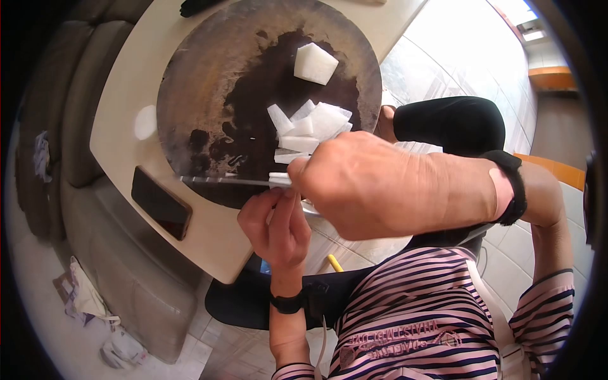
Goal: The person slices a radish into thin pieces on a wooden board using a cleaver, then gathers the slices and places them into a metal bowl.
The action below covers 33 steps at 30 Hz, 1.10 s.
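My right hand (361,183) is closed round the handle of a kitchen knife, and the handle is hidden inside the fist. The knife's thin blade (221,180) points left, seen nearly edge-on over the near part of a round wooden chopping board (190,82). Close below the blade, my left hand (277,225) has its fingers bunched on a white vegetable piece (278,177), mostly hidden by the blade and hands. Cut white vegetable slices (316,121) lie in a loose pile just beyond the blade. Farther back sits a larger white vegetable chunk (315,64).
A dark phone (161,201) lies on the cream table (120,117) left of the board. A grey sofa (133,253) stands to the left. My knee in black trousers (449,123) is at the right. A yellow stick-like object (334,263) shows below the hands.
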Tool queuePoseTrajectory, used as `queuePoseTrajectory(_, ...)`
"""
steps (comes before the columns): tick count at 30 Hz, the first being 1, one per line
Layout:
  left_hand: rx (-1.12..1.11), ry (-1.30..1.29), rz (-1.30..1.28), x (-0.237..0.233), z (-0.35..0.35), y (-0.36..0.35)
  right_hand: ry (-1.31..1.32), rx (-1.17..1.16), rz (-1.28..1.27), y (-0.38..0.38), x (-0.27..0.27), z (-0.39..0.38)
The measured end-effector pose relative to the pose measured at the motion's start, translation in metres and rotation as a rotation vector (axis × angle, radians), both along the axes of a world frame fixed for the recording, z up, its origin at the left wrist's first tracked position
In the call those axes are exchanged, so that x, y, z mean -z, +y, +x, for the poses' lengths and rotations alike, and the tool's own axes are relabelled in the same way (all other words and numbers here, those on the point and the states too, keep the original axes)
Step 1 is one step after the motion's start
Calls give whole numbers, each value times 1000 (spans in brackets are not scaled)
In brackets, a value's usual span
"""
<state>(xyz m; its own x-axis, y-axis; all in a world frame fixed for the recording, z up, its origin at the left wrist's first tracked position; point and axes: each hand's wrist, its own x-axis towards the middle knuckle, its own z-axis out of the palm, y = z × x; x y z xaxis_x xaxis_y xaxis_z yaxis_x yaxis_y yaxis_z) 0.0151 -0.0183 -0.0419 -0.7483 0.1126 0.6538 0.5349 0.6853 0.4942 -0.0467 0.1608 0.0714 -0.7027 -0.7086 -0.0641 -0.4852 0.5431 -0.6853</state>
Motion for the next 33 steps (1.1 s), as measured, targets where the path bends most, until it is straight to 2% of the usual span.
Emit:
queuePoseTrajectory(5,22,-2,-46,-11,-8,-1,-72,80,11,17,6,0)
queuePoseTrajectory(7,121,-5,-41,-23,-16,-2,-10,70,-7,25,7,-3)
queuePoseTrajectory(8,105,-13,-83,-28,-16,0,259,-75,35,29,25,-2)
queuePoseTrajectory(9,109,-9,-84,-33,-15,0,263,-71,35,30,20,-2)
queuePoseTrajectory(11,104,-98,-236,-40,-14,0,-27,99,-30,29,9,-3)
queuePoseTrajectory(12,107,-90,-237,-41,-14,-1,-20,102,-31,29,9,-1)
queuePoseTrajectory(14,96,-58,-287,-42,-14,-2,-146,294,-163,30,8,4)
queuePoseTrajectory(15,95,-48,-286,-41,-13,0,-136,294,-163,30,6,5)
queuePoseTrajectory(17,93,-82,80,-39,-11,5,-166,350,-226,32,-3,6)
queuePoseTrajectory(18,95,-70,82,-38,-9,8,-154,350,-226,32,-3,7)
queuePoseTrajectory(20,33,-111,325,-36,-6,14,-170,414,-323,32,3,10)
queuePoseTrajectory(21,35,-103,327,-34,-8,12,-161,414,-323,32,5,12)
queuePoseTrajectory(23,17,241,-114,-25,-17,8,-114,450,-392,30,6,16)
queuePoseTrajectory(24,38,264,-156,-21,-18,8,-111,444,-389,30,4,19)
queuePoseTrajectory(28,145,233,-174,-13,-8,8,-119,437,-267,34,-3,33)
queuePoseTrajectory(31,121,210,-173,-9,-1,7,-106,399,-226,39,0,42)
queuePoseTrajectory(33,81,224,-175,-8,0,7,6,317,-209,41,4,44)
